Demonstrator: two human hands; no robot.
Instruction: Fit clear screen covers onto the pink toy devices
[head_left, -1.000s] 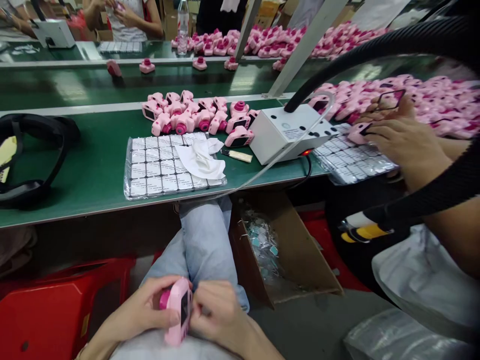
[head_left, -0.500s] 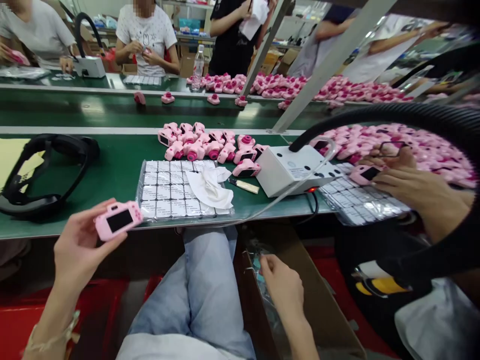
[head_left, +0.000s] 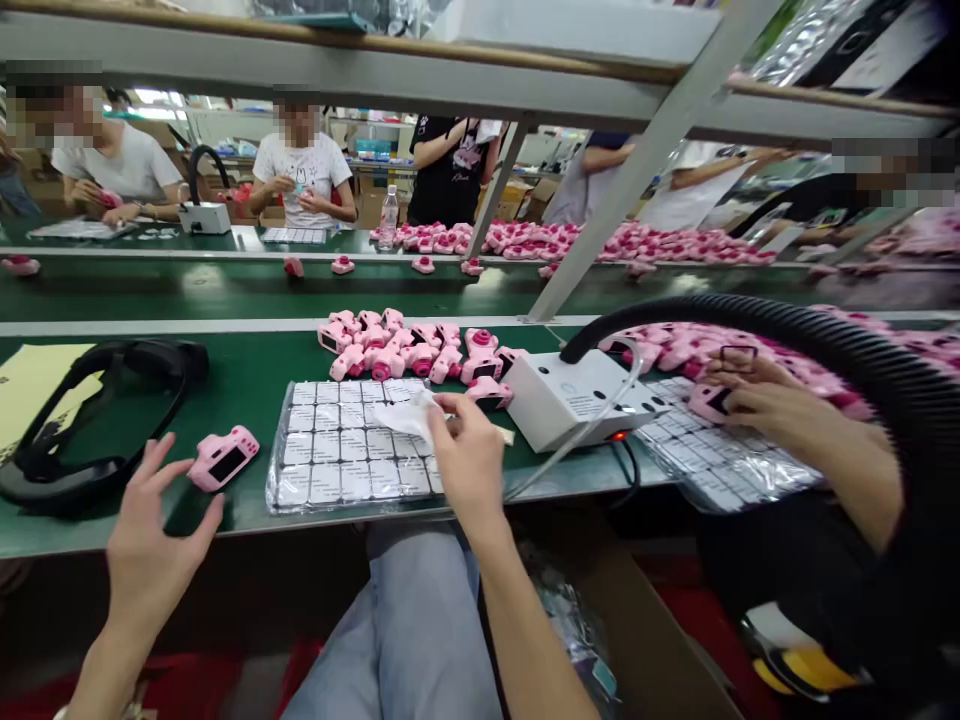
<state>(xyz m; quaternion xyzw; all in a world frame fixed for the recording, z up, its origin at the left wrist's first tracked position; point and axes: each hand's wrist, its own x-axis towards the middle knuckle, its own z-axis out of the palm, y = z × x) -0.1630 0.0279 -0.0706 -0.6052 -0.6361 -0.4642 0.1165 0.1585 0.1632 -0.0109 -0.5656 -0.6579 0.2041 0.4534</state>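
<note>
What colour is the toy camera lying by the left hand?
Pink, with a dark screen; the toy camera lies on the green table, seen in the head view.

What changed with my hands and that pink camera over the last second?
The left hand carried the pink toy camera up from the lap, set it on the green table and let go, now open just beside it. The right hand left the camera, dipped toward the box below, then rose to the white cloth on the tray of small squares. The pile of pink cameras, white box and black headset stayed put.
</note>
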